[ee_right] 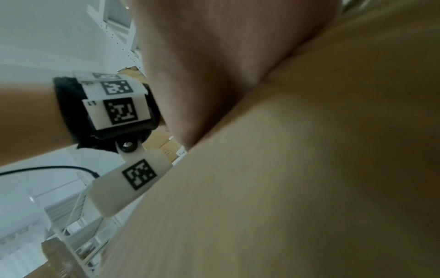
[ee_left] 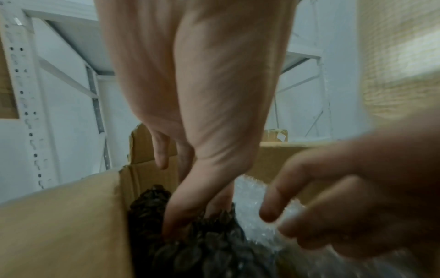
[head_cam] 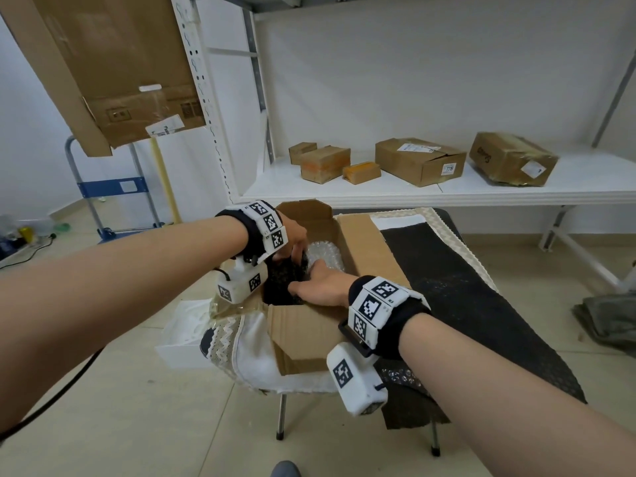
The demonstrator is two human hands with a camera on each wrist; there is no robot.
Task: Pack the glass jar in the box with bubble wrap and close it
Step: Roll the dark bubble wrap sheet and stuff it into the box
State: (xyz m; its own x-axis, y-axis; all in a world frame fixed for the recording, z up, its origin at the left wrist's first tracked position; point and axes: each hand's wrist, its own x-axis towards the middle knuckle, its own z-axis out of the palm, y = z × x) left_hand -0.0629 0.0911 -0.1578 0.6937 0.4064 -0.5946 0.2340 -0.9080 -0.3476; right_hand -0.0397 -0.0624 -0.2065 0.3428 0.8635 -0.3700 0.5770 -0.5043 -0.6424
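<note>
An open cardboard box (head_cam: 358, 242) stands on a small cloth-covered table (head_cam: 254, 356), with both hands reaching into it. Inside lie a dark bubble wrap bundle (head_cam: 280, 277) on the left and clear bubble wrap (head_cam: 325, 254) on the right. My left hand (head_cam: 292, 235) reaches down from above; its thumb and fingers (ee_left: 176, 216) grip the dark bubble wrap (ee_left: 202, 250). My right hand (head_cam: 321, 287) lies across the box, fingers (ee_left: 273, 205) curled on the clear bubble wrap (ee_left: 252, 203). No glass jar shows. The right wrist view holds mostly a box flap (ee_right: 285, 188).
A black bubble wrap sheet (head_cam: 464, 304) covers the table right of the box. A white box (head_cam: 179, 339) sits at the table's left edge. Behind, a white shelf (head_cam: 447, 194) carries several cardboard boxes. A folded cart (head_cam: 113, 187) and a big cardboard sheet (head_cam: 103, 63) are at left.
</note>
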